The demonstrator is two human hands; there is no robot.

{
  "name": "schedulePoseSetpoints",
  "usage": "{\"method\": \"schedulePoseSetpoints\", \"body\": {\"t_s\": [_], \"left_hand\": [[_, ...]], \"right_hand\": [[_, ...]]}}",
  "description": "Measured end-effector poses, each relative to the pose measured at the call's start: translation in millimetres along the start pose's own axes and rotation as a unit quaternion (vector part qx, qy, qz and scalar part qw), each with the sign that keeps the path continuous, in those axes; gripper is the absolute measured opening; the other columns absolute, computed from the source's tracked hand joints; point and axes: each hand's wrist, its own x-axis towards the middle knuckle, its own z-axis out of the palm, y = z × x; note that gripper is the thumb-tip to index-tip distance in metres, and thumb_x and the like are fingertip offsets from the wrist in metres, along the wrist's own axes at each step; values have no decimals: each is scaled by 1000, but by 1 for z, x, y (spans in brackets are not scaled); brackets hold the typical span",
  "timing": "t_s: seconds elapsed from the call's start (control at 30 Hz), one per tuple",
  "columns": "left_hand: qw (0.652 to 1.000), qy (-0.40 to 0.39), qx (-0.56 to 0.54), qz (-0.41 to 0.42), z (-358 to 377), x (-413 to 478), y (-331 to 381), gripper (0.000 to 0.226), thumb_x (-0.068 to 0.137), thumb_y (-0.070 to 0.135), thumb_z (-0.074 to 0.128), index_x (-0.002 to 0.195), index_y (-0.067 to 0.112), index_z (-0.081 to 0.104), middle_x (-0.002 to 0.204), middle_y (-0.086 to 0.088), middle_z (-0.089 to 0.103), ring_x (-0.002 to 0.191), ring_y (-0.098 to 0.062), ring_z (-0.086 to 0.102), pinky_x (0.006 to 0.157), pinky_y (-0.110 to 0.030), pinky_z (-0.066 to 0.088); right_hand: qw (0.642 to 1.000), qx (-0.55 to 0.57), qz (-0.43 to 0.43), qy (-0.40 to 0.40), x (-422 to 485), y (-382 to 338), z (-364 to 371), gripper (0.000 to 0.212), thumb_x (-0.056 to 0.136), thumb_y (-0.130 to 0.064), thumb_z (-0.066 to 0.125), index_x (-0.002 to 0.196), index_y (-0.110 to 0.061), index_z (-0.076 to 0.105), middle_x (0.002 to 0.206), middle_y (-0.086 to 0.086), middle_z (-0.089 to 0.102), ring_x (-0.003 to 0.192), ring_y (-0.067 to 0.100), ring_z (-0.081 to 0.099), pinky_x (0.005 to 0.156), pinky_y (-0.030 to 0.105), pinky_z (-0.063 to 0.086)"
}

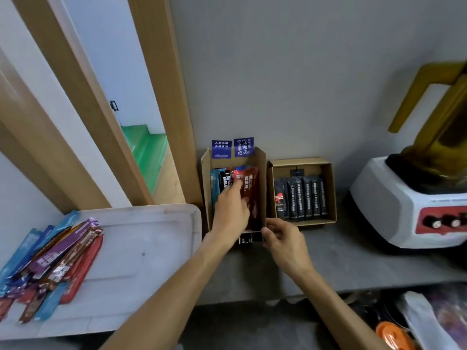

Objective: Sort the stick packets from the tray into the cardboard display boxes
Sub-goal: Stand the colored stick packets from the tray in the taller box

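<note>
The white tray [151, 223] holds a loose pile of stick packets [63, 253] at its left end, well apart from the left display box [261, 173] and the right display box [329, 188], the latter already lined with black packets [303, 198]. The placing step looks to be in hand: the left hand [231, 210] lies with fingers stretched forward, pressing a red packet [249, 188] into the left box, while the right hand [283, 238] curls round that box's front corner, steadying it. Next, the left hand likely needs to reach back to the tray for another packet.

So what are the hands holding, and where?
The right hand grips the left cardboard box by its front corner. The left hand only presses a red packet.
</note>
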Motion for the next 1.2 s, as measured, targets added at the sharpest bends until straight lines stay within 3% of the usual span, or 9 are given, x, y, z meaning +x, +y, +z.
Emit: {"method": "schedulePoseSetpoints", "body": {"t_s": [0.1, 0.2, 0.33, 0.43, 0.53, 0.67, 0.83, 1.2], "left_hand": [[1000, 8, 17, 10, 3, 3, -1, 56, 94, 12, 61, 143, 24, 36, 140, -3, 53, 132, -20, 50, 103, -46, 49], [997, 24, 65, 32, 3, 3, -3, 58, 94, 13, 62, 140, 25, 29, 137, -7, 56, 126, -22, 56, 97, -47, 54], [980, 35, 177, 84, 6, -3, -10, 64, 91, 13, 67, 141, 21, 29, 141, -7, 47, 121, -23, 59, 92, -39, 57], [952, 47, 274, 130, 7, -8, -13, 72, 82, 13, 76, 142, 21, 37, 145, -6, 40, 132, -25, 47, 104, -39, 47], [930, 43, 331, 152, 6, -8, -14, 87, 76, 9, 79, 149, 19, 34, 156, -6, 33, 144, -27, 30, 113, -43, 34], [925, 29, 349, 150, 6, -6, -12, 93, 76, 7, 78, 153, 18, 27, 160, -5, 27, 147, -26, 23, 115, -43, 31], [916, 35, 372, 147, 7, -5, -12, 92, 72, 12, 84, 150, 16, 35, 156, -8, 35, 144, -29, 29, 110, -42, 37], [918, 29, 364, 152, 7, -8, -13, 91, 75, 12, 81, 152, 17, 31, 158, -7, 30, 146, -29, 25, 112, -43, 35]], "right_hand": [[1000, 22, 7, 7, 0, 1, 0, 27, 99, -15, 62, 125, -14, 66, 91, -14, 68, 75, 0, 70, 64, 13, 55], [1000, 20, 4, 5, 1, 3, 0, 26, 99, -17, 62, 125, -15, 67, 91, -13, 70, 73, -1, 70, 63, 13, 54], [1000, 28, 5, 0, 3, 8, 0, 29, 99, -17, 62, 127, -15, 66, 99, -6, 72, 74, -2, 70, 62, 11, 52], [1000, 23, 0, -8, 5, 11, 0, 31, 99, -18, 62, 129, -15, 65, 103, -3, 72, 77, 0, 70, 63, 10, 52], [999, 30, 3, -11, 5, 12, 0, 32, 98, -18, 63, 130, -15, 65, 105, -3, 72, 80, 2, 71, 64, 12, 54], [1000, 28, -2, -10, 5, 11, -1, 31, 98, -17, 63, 128, -14, 66, 100, -4, 72, 76, 0, 70, 63, 12, 54], [1000, 22, -3, -9, 4, 9, -1, 29, 98, -17, 62, 128, -15, 66, 98, -5, 71, 74, 0, 70, 62, 13, 53], [1000, 3, 3, -6, 1, 5, -2, 32, 99, -18, 62, 130, -15, 65, 104, -2, 71, 73, -2, 69, 60, 8, 50]]}}
